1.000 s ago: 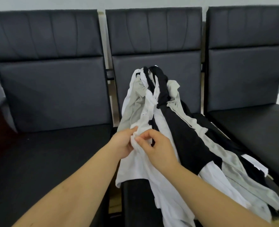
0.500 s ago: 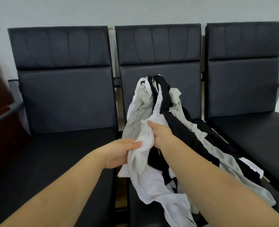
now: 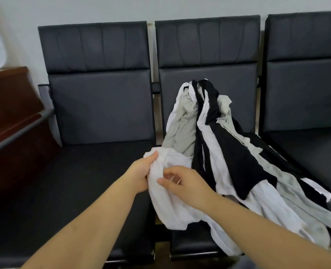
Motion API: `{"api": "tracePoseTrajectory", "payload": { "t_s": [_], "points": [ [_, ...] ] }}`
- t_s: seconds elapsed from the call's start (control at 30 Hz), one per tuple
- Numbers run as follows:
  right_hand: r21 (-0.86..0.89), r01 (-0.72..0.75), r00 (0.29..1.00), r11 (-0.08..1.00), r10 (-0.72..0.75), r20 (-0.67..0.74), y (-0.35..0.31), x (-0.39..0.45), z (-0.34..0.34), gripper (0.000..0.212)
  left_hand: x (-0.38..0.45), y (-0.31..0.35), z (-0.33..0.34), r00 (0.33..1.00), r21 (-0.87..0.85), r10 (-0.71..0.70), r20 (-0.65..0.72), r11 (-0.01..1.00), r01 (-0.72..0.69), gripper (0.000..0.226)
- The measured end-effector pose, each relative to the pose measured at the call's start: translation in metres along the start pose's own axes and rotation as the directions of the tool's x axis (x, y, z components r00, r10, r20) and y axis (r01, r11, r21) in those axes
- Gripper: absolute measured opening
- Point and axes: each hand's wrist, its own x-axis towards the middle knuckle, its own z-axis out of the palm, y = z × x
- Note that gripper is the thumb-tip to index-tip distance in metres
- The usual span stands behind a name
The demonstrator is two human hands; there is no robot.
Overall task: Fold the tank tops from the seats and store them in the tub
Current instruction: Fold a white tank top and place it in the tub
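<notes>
Three black padded seats stand in a row against a pale wall; the left seat [image 3: 94,105] lies to the left of the two grips, the middle seat [image 3: 207,55] rises behind them, and the right seat [image 3: 306,78] is off to their right, cut by the frame edge. Farther left of the grips runs a dark metal armrest [image 3: 19,134], with a reddish-brown wooden piece of furniture [image 3: 9,105] behind it.

The left hand [image 3: 141,171] makes a grip pinching the bunched upper edge of a white tank top [image 3: 170,202], thumb on top of the cloth and the other fingers curled beneath. The right hand [image 3: 186,183], just right of it, pinches the same cloth between thumb and curled fingers. The white tank top hangs crumpled below both grips, over the gap between the left and middle seats.

Behind and to the right of the grips, the pile of tank tops [image 3: 238,152] in white, grey and black leans up against the middle seat's backrest and spreads down across its cushion toward the near right.

How many garments the pile holds cannot be told, since they overlap. The left fingers are hidden under the cloth. No tub is in view. The left part of the frame is blurred.
</notes>
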Motion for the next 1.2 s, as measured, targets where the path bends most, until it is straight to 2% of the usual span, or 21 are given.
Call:
{"api": "tracePoseTrajectory", "payload": {
  "t_s": [0.07, 0.17, 0.23, 0.3, 0.43, 0.47, 0.53, 0.67, 0.7, 0.77, 0.83, 0.9, 0.97, 1.0, 1.03, 1.1, 1.13, 1.2],
  "points": [
    [-0.109, 0.025, 0.999, 0.994, -0.03, -0.044, 0.024, -0.006, -0.005, 0.054, -0.006, -0.003, -0.017, 1.0, -0.019, -0.021, -0.002, 1.0, 0.021, 0.042],
    [-0.368, -0.014, 0.98, 0.93, 0.085, 0.177, 0.062, -0.023, 0.003, 0.086, -0.02, -0.013, -0.047, 0.998, -0.026, -0.054, 0.026, 0.998, 0.055, 0.04],
    [-0.466, 0.013, 0.968, 0.885, 0.105, 0.228, 0.08, -0.034, 0.017, 0.083, -0.03, -0.026, -0.064, 0.996, -0.007, -0.081, 0.022, 0.997, 0.081, 0.041],
    [-0.519, 0.033, 0.973, 0.854, 0.092, 0.213, 0.082, -0.04, 0.026, 0.066, -0.037, -0.041, -0.077, 0.996, -0.008, -0.089, -0.001, 0.996, 0.089, 0.039],
    [-0.405, 0.099, 0.955, 0.909, 0.028, 0.295, 0.065, -0.049, 0.042, 0.022, -0.054, -0.072, -0.094, 0.995, -0.04, -0.096, -0.039, 0.995, 0.095, 0.043],
    [-0.37, 0.119, 0.945, 0.921, 0.009, 0.326, 0.057, -0.055, 0.048, 0.021, -0.058, -0.081, -0.098, 0.994, -0.055, -0.103, -0.04, 0.993, 0.1, 0.049],
    [-0.277, 0.131, 0.917, 0.952, -0.011, 0.398, 0.041, -0.069, 0.059, 0.024, -0.064, -0.093, -0.104, 0.993, -0.07, -0.111, -0.047, 0.992, 0.108, 0.056],
    [-0.101, 0.042, 0.868, 0.994, 0.014, 0.497, 0.017, -0.083, 0.068, 0.028, -0.076, -0.093, -0.097, 0.999, -0.077, -0.033, -0.028, 0.997, 0.031, 0.042],
    [-0.061, 0.025, 0.886, 0.998, 0.006, 0.464, 0.015, -0.081, 0.068, 0.03, -0.078, -0.091, -0.095, 0.999, -0.076, -0.021, -0.026, 0.997, 0.019, 0.041],
    [0.038, -0.004, 0.958, 0.999, -0.007, 0.288, 0.016, -0.072, 0.069, 0.039, -0.083, -0.089, -0.092, 0.999, -0.101, -0.049, 0.008, 0.994, 0.05, 0.046],
    [0.179, -0.061, 0.991, 0.982, 0.038, 0.126, 0.02, -0.063, 0.068, 0.051, -0.085, -0.094, -0.093, 0.993, -0.131, -0.101, 0.062, 0.985, 0.108, 0.057],
    [0.258, -0.122, 0.99, 0.958, 0.098, 0.105, 0.025, -0.059, 0.066, 0.07, -0.085, -0.099, -0.094, 0.987, -0.153, -0.117, 0.108, 0.979, 0.133, 0.062],
    [0.215, -0.13, 0.981, 0.968, 0.095, 0.169, 0.027, -0.06, 0.066, 0.092, -0.083, -0.103, -0.097, 0.985, -0.154, -0.115, 0.128, 0.979, 0.134, 0.062],
    [0.185, -0.119, 0.975, 0.976, 0.08, 0.208, 0.027, -0.062, 0.068, 0.093, -0.082, -0.104, -0.098, 0.982, -0.152, -0.117, 0.145, 0.979, 0.139, 0.062],
    [0.169, -0.097, 0.971, 0.981, 0.057, 0.23, 0.027, -0.064, 0.07, 0.082, -0.082, -0.104, -0.099, 0.979, -0.159, -0.119, 0.168, 0.976, 0.146, 0.064],
    [0.125, -0.03, 0.977, 0.992, 0.003, 0.215, 0.028, -0.067, 0.075, 0.043, -0.082, -0.104, -0.102, 0.978, -0.191, -0.109, 0.179, 0.971, 0.143, 0.068],
    [0.103, -0.016, 0.98, 0.995, -0.005, 0.197, 0.028, -0.066, 0.075, 0.032, -0.082, -0.104, -0.102, 0.982, -0.208, -0.091, 0.165, 0.97, 0.125, 0.068],
    [0.151, -0.082, 0.98, 0.985, 0.052, 0.193, 0.03, -0.064, 0.073, 0.023, -0.083, -0.102, -0.104, 0.991, -0.255, -0.027, 0.128, 0.965, 0.06, 0.059]
  ]
}}
